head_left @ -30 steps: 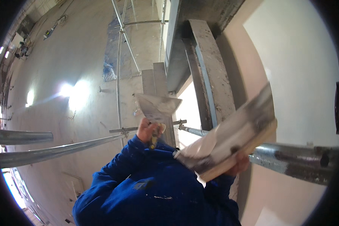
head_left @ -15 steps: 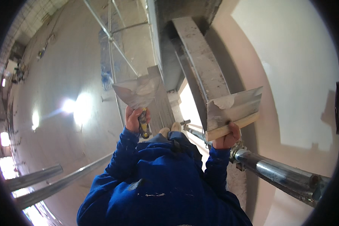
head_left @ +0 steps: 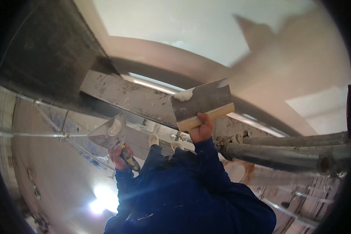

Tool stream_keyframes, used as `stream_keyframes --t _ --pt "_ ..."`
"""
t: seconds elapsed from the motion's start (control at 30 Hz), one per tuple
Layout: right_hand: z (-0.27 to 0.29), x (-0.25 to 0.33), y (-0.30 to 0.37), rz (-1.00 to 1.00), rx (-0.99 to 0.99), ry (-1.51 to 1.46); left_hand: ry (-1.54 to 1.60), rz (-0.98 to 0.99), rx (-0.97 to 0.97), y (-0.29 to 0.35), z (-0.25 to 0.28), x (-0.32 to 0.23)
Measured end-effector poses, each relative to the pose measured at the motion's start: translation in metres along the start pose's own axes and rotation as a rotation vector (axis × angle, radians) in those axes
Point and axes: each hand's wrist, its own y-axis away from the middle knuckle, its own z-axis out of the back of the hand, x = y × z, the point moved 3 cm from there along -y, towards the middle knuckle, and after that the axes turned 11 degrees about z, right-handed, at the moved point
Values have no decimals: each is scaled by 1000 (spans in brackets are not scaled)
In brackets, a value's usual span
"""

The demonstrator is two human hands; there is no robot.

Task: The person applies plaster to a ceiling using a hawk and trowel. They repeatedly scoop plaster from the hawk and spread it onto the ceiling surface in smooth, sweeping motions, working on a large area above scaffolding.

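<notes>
My left hand [head_left: 117, 158] is closed round the yellow and black handle of a putty knife [head_left: 112, 134]. Its broad triangular blade points up and away, with pale plaster smeared on it. In my right hand [head_left: 202, 130] is a wide plastering blade [head_left: 208, 100], gripped by its wooden strip handle. White plaster [head_left: 184, 94] clings to the far left corner of that blade. Both tools are held in front of my body, apart from each other, and neither visibly touches the wall [head_left: 199, 50].
Thick scaffold tubes [head_left: 280, 154] with a coupler run at my right. A dusty grey ledge [head_left: 130, 95] lies along the wall beyond the tools. Under my shoes [head_left: 154, 139] is a narrow platform [head_left: 138, 141]. The floor [head_left: 66, 175] lies far below, with thinner scaffold rails on the left.
My view and body have turned right, toward the wall, which now fills the upper part. Both hands keep their tools. The wide blade has come nearer the middle of the view.
</notes>
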Motion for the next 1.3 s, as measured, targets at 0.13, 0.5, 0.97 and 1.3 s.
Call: stream_keyframes --t 0.13,0.5,0.97,1.3 --pt "62 -1 -44 518 -190 623 -42 103 50 -40 4 -25" --pt "95 89 -126 890 -1202 227 -185 227 245 -119 -11 -48" --pt "205 196 -196 1336 -1379 674 -401 326 298 -143 -41 -50" --pt "231 210 -228 1398 -1305 800 -446 368 376 -161 -46 -34"
